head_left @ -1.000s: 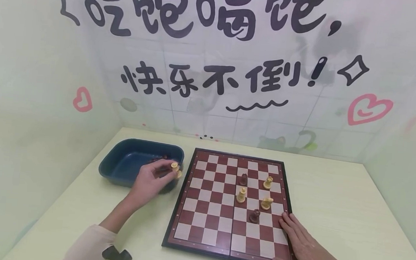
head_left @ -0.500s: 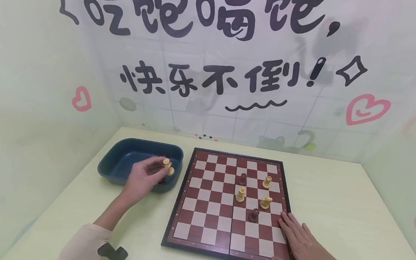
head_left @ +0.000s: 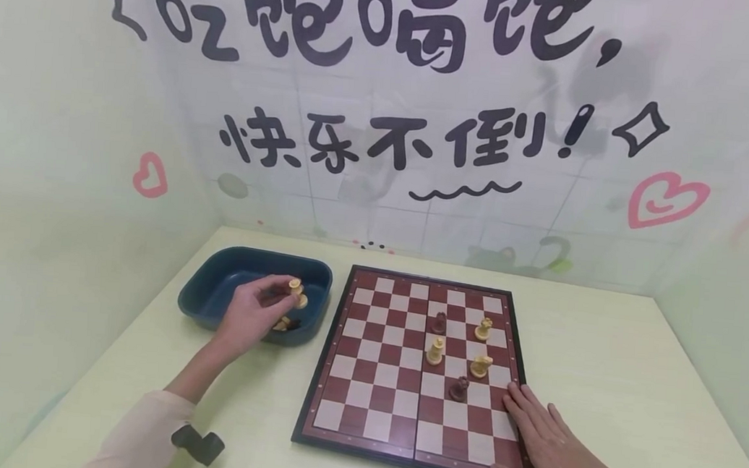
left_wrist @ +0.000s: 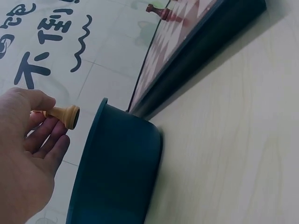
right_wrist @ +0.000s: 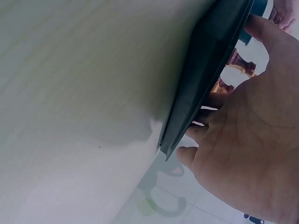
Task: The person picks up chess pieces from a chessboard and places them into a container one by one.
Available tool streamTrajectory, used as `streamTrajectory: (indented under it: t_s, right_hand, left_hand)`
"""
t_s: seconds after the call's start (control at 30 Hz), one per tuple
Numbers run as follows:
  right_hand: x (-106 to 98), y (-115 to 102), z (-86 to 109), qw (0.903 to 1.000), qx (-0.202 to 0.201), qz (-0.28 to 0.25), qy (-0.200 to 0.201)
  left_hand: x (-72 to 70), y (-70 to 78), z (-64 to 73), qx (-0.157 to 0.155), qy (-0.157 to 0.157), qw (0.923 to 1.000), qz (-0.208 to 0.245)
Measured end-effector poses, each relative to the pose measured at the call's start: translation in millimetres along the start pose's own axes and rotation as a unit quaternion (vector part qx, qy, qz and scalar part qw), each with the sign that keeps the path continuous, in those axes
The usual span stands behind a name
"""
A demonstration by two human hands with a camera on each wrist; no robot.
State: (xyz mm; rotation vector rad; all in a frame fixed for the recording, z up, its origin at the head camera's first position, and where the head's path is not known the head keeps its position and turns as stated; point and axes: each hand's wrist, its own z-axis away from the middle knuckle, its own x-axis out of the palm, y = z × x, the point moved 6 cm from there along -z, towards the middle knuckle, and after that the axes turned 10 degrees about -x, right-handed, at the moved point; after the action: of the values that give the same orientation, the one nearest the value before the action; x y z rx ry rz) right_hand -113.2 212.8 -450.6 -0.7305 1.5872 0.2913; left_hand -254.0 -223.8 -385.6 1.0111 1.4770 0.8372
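Over the right side of the dark blue bin [head_left: 212, 317], my left hand [head_left: 251, 316] pinches a cream chess piece [head_left: 295, 286] between thumb and fingers. The left wrist view shows the piece's round base [left_wrist: 71, 117] pointing away from the palm. My right hand [head_left: 549, 442] rests along the right edge of the chessboard [head_left: 359, 447], fingers straight. On the board's right half stand a cream knight [head_left: 480, 366], two more cream pieces, including a tall one [head_left: 435, 351], and two dark pieces, one near the front [head_left: 458, 388] and one farther back [head_left: 439, 322].
Several chess pieces [head_left: 285, 324] lie in the bin, partly hidden by my left hand. The bin stands left of the board on a pale wooden table [head_left: 613, 367]. A wall with large black lettering [head_left: 400, 145] rises behind the table.
My left hand has drawn left and slightly back over the bin, still holding the cream chess piece. Pieces inside the bin now show below it. The right hand stays on the board's edge.
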Motion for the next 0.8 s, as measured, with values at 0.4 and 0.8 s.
streamTrajectory:
  t_s: [0.4, 0.8]
  right_hand:
    - [-4, 1, -4.7, 0.9994, 0.022, -0.014, -0.024]
    - [-12, 4, -9.9, 0.9959, 0.048, -0.065, -0.042]
  left_hand:
    - [-4.1, -13.9, -8.0, -0.017, 0.006, 0.9997, -0.019]
    - [-0.8, -16.9, -9.3, -0.022, 0.002, 0.9996, -0.017]
